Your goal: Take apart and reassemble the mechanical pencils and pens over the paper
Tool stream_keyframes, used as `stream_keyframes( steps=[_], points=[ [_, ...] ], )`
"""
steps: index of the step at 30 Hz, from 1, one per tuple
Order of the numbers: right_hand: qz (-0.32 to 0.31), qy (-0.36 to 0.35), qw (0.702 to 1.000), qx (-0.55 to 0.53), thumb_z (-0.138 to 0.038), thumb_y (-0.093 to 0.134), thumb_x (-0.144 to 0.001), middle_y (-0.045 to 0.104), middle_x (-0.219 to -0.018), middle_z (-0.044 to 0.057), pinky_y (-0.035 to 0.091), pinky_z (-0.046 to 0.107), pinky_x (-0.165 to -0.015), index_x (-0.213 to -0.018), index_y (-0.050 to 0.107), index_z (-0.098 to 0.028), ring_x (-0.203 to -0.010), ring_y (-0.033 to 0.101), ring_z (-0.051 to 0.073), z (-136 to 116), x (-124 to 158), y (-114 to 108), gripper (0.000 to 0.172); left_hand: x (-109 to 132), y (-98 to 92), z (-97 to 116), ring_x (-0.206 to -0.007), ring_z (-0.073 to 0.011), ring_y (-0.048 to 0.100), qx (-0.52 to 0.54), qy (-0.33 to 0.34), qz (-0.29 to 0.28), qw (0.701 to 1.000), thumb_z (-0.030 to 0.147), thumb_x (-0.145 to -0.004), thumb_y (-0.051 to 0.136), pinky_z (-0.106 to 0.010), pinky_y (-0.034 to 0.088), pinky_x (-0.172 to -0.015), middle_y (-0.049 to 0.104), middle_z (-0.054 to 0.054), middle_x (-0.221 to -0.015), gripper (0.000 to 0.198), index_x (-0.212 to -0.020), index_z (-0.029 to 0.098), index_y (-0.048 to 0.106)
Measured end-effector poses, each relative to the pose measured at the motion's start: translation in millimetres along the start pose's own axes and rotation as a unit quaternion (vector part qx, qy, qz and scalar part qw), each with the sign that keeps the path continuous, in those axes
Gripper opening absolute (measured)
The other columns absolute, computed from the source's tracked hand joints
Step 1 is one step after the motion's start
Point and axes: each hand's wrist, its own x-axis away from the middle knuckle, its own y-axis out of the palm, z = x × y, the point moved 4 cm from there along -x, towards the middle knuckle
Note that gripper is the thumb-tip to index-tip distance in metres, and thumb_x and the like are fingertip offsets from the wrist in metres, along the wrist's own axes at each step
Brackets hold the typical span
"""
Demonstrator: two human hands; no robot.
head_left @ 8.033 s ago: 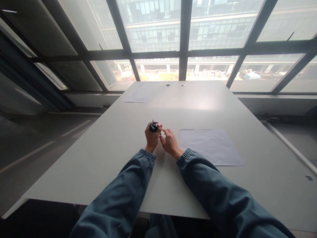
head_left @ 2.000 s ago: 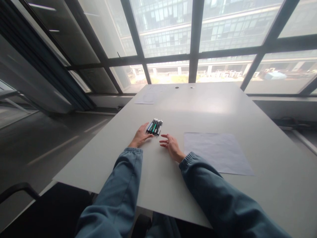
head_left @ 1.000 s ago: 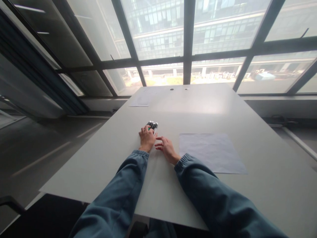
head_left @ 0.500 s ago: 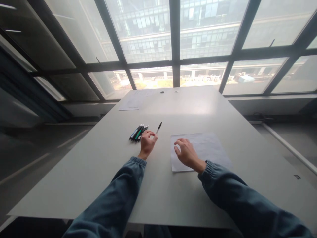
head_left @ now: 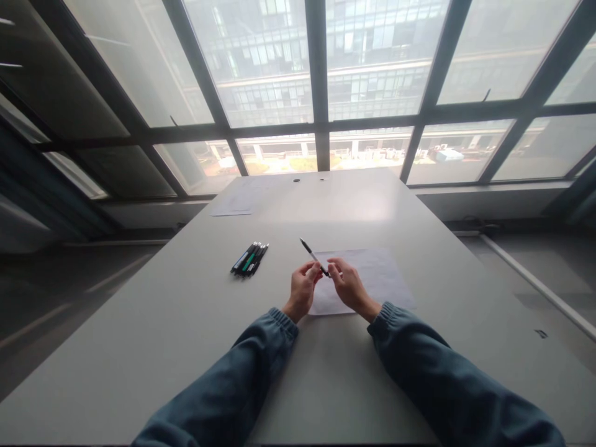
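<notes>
Both my hands meet over the near left corner of a white sheet of paper (head_left: 372, 276) on the grey table (head_left: 186, 323). My left hand (head_left: 302, 293) and my right hand (head_left: 347, 287) each pinch a black pen (head_left: 313, 256), which slants up and away to the left, its tip in the air. A bundle of several pens (head_left: 249, 259), black with one green, lies on the table to the left of my hands, apart from them.
Another sheet of paper (head_left: 237, 202) lies at the table's far left. Two small round holes (head_left: 297, 180) sit near the far edge. Large windows with dark frames rise behind the table. A small dark mark (head_left: 541, 333) is at the right edge.
My left hand took one pen from the bundle and carried it right to the paper. My right hand left the sheet and closed on the same pen.
</notes>
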Motion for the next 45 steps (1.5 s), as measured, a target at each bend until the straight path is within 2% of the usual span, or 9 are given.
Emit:
stream_keyframes(
  steps=[3, 7, 11, 15, 19, 23, 27, 35, 45],
  points=[
    [-0.014, 0.02, 0.995, -0.097, -0.046, 0.052, -0.098, 0.07, -0.073, 0.003, 0.048, 0.029, -0.063, -0.104, 0.071, -0.019, -0.062, 0.061, 0.017, 4, -2, 3, 0.034, 2, 5.7, -3, -0.081, -0.0197, 0.069, -0.034, 0.021, -0.024, 0.999, 0.045, -0.075, 0.083, -0.036, 0.058, -0.08, 0.073, -0.01, -0.09, 0.037, -0.091, 0.013, 0.075],
    [0.004, 0.027, 0.989, -0.143, -0.048, 0.061, -0.091, 0.064, -0.066, 0.002, 0.043, 0.028, -0.057, -0.088, 0.074, -0.018, -0.06, 0.055, 0.016, 17, -9, -6, 0.033, -1, 2.9, -5, -0.076, -0.0166, 0.068, -0.071, 0.035, -0.025, 0.997, 0.043, -0.074, 0.085, -0.033, 0.058, -0.076, 0.072, -0.008, -0.092, 0.036, -0.096, 0.014, 0.077],
    [0.051, 0.054, 0.985, -0.153, -0.051, 0.063, -0.088, 0.056, -0.058, 0.0, 0.038, 0.026, -0.05, -0.089, 0.074, -0.017, -0.055, 0.049, 0.015, 34, -18, -32, 0.037, -7, -7.4, -4, -0.061, -0.0122, 0.063, -0.067, 0.054, 0.013, 0.996, 0.047, -0.076, 0.083, -0.027, 0.052, -0.059, 0.069, -0.002, -0.077, 0.045, -0.109, 0.018, 0.073],
    [0.064, 0.023, 0.991, -0.117, -0.05, 0.065, -0.087, 0.064, -0.07, 0.003, 0.043, 0.028, -0.055, -0.089, 0.076, -0.018, -0.061, 0.052, 0.015, 48, -19, -57, 0.034, -9, -10.9, 0, -0.061, -0.0146, 0.067, -0.079, 0.054, 0.035, 0.995, 0.048, -0.077, 0.082, -0.029, 0.055, -0.06, 0.071, -0.005, -0.076, 0.042, -0.101, 0.016, 0.073],
    [0.056, -0.006, 0.994, -0.092, -0.048, 0.065, -0.089, 0.067, -0.081, 0.006, 0.046, 0.029, -0.06, -0.089, 0.077, -0.019, -0.066, 0.056, 0.016, 56, -15, -68, 0.031, -5, -4.8, 4, -0.066, -0.0178, 0.07, -0.122, 0.066, 0.007, 0.99, 0.044, -0.078, 0.081, -0.032, 0.058, -0.065, 0.076, -0.008, -0.08, 0.037, -0.101, 0.016, 0.074],
    [0.07, 0.027, 0.987, -0.14, -0.051, 0.072, -0.083, 0.069, -0.078, 0.005, 0.049, 0.029, -0.056, -0.099, 0.075, -0.018, -0.061, 0.057, 0.016, 59, -11, -71, 0.037, -1, -3.3, 7, -0.065, -0.0191, 0.071, -0.146, 0.084, 0.008, 0.986, 0.043, -0.079, 0.08, -0.033, 0.058, -0.065, 0.076, -0.009, -0.079, 0.032, -0.096, 0.016, 0.076],
    [0.073, 0.057, 0.974, -0.206, -0.054, 0.077, -0.079, 0.069, -0.067, 0.004, 0.055, 0.033, -0.06, -0.094, 0.073, -0.017, -0.06, 0.064, 0.018, 61, -8, -74, 0.04, 0, -4.4, 9, -0.066, -0.0197, 0.071, -0.16, 0.093, 0.019, 0.982, 0.043, -0.08, 0.079, -0.034, 0.059, -0.066, 0.077, -0.009, -0.08, 0.032, -0.096, 0.016, 0.076],
    [0.1, 0.073, 0.947, -0.296, -0.048, 0.083, -0.075, 0.076, -0.08, 0.008, 0.06, 0.037, -0.07, -0.099, 0.073, -0.017, -0.073, 0.073, 0.022, 58, -6, -81, 0.04, 4, -0.4, 9, -0.069, -0.0203, 0.072, -0.158, 0.106, 0.008, 0.982, 0.039, -0.078, 0.081, -0.036, 0.06, -0.07, 0.078, -0.01, -0.084, 0.029, -0.097, 0.017, 0.076],
    [0.088, 0.051, 0.965, -0.241, -0.047, 0.081, -0.077, 0.074, -0.072, 0.007, 0.057, 0.036, -0.066, -0.092, 0.078, -0.017, -0.066, 0.067, 0.019, 58, 10, -84, 0.033, 28, -9.6, 18, -0.075, -0.0216, 0.073, -0.188, 0.115, 0.058, 0.974, 0.035, -0.076, 0.083, -0.034, 0.059, -0.071, 0.077, -0.008, -0.081, 0.023, -0.094, 0.02, 0.081]
  ],
)
